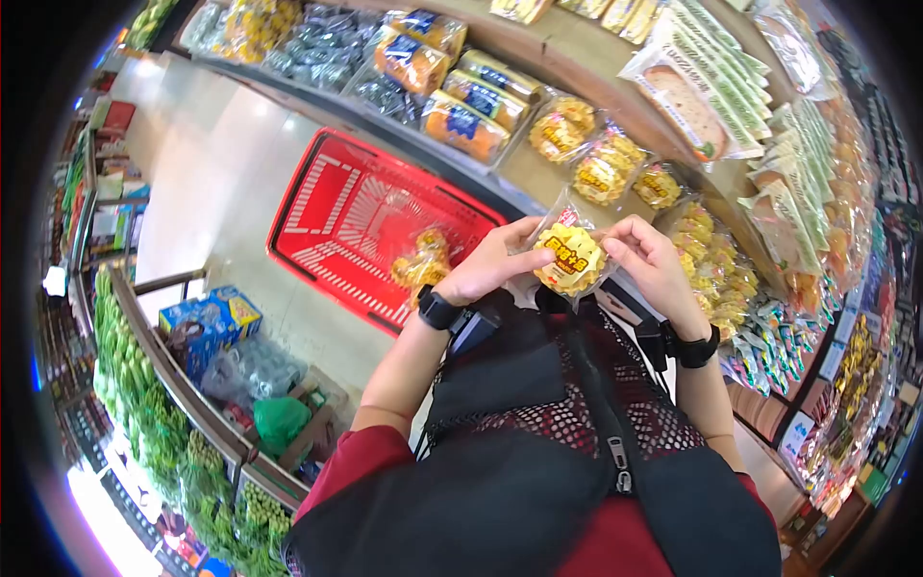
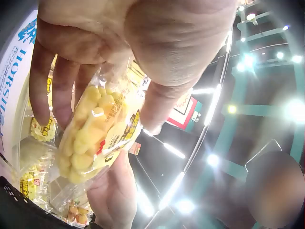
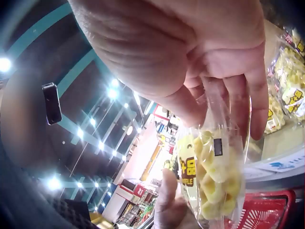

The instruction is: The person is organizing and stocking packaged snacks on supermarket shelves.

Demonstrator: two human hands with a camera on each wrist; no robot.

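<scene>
A clear bag of yellow waffle (image 1: 569,258) with a printed yellow-and-red label is held in front of the chest in the head view. My left hand (image 1: 492,263) grips one side, thumb across the front and fingers behind. On the opposite side my right hand (image 1: 654,267) pinches the bag's edge between thumb and fingers. The left wrist view shows the lumpy waffle (image 2: 90,138) side-on through the plastic. From the right wrist, a small dark rectangle shows on the wrapper (image 3: 218,147), below the right thumb and fingers.
A red shopping basket (image 1: 332,226) with bagged yellow goods (image 1: 425,262) inside stands on the floor at left. Ahead runs a shelf with similar waffle bags (image 1: 606,168), packaged bread rolls (image 1: 466,125) and sandwich packs (image 1: 692,101). Leafy vegetables (image 1: 144,404) line a rack at far left.
</scene>
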